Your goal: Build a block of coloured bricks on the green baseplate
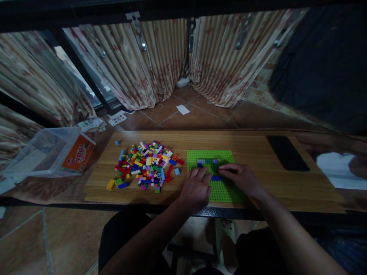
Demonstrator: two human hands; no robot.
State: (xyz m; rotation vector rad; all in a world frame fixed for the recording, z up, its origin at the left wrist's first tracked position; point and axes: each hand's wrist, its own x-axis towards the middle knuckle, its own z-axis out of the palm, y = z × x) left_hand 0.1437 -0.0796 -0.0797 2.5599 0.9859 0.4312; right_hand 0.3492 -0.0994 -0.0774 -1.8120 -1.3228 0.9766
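A bright green baseplate (222, 195) lies on the wooden table, with a small rectangle of bricks built on it. Its far side is a row of grey, green and purple bricks (207, 161); blue bricks (217, 178) form part of the near side. My left hand (197, 188) rests over the left part of the plate, fingers slightly apart and bent, covering some of the bricks. Thumb and forefinger of my right hand (242, 178) pinch a small red brick (220, 170) at the right side of the rectangle. Its lower part is hidden by the fingers.
A loose pile of mixed coloured bricks (149, 164) spreads over the table's left half. Beyond the left end stands a clear plastic box (48, 152) with an orange label. A black phone-like slab (287, 152) lies at the right, near white paper (342, 170).
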